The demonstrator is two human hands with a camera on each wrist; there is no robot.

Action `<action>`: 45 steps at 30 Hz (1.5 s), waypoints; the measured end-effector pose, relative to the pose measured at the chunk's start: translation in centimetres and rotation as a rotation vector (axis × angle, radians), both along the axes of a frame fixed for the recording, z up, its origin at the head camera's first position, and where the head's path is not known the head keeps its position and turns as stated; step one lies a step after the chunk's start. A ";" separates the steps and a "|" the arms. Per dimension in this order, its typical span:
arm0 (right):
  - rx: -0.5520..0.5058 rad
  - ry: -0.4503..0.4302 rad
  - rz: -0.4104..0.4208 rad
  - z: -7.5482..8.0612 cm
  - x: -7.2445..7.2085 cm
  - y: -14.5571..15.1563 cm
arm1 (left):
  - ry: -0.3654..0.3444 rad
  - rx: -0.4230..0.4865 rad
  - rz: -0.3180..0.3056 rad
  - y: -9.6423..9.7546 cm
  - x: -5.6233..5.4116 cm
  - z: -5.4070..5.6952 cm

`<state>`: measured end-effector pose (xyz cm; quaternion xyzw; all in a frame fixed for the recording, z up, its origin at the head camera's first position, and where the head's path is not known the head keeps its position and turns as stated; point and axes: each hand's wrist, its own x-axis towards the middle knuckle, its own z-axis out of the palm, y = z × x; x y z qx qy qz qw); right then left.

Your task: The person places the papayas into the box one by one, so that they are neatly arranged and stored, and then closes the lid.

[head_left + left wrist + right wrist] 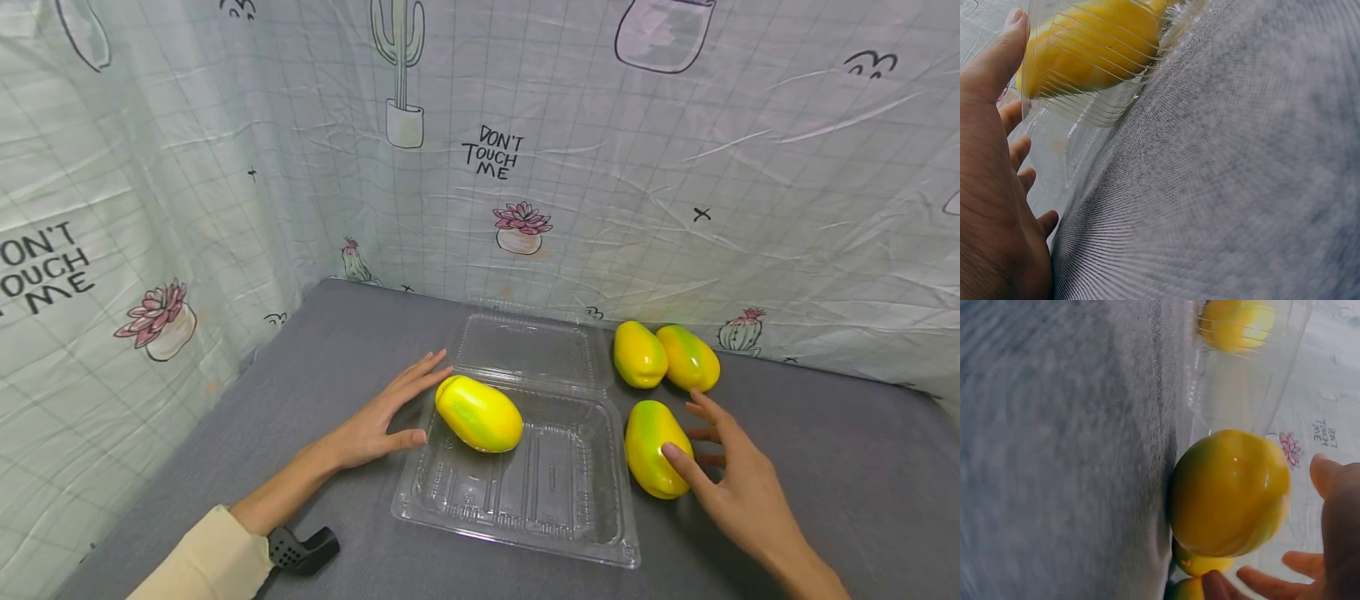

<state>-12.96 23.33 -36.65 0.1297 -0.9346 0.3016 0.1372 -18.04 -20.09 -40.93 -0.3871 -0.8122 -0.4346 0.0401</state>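
Observation:
A clear plastic clamshell container [517, 546] lies with its lid folded back, and one yellow mango with a green streak [478, 414] sits in its left back part. My left hand [378, 421] is at the container's left rim, fingers spread and holding nothing; its thumb is right at the clear wall in the left wrist view. Beside the container's right wall lies another mango [654, 450]. Over that mango's right side is my right hand [746, 483], thumb and fingers parted around it. A gap shows between thumb and mango [1229, 494] in the right wrist view.
Two more mangoes, one upright-looking [640, 356] and one slanted [687, 358], lie side by side behind, near the patterned curtain [585, 167]. The transparent lid [528, 346] reaches back toward that curtain. Grey cloth [322, 367] covers the table.

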 end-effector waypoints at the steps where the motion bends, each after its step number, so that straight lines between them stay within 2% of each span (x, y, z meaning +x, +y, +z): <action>1: 0.002 -0.019 0.001 -0.1 0.0 0.0 | 0.000 -0.001 0.001 0.0 0.0 0.0; 13: 0.041 -0.204 -0.021 -0.7 0.0 -0.4 | 0.010 -0.006 0.002 -0.1 0.0 0.0; 27: 0.062 -0.301 0.013 -0.6 0.0 0.0 | -0.003 -0.004 0.006 0.0 0.1 0.0; 34: -0.019 -0.379 0.053 -0.4 0.0 0.0 | 0.008 0.006 -0.007 0.0 0.0 -0.1; 45: -0.048 -0.312 0.103 -0.7 0.1 0.3 | 0.014 0.004 -0.005 -0.1 0.0 -0.2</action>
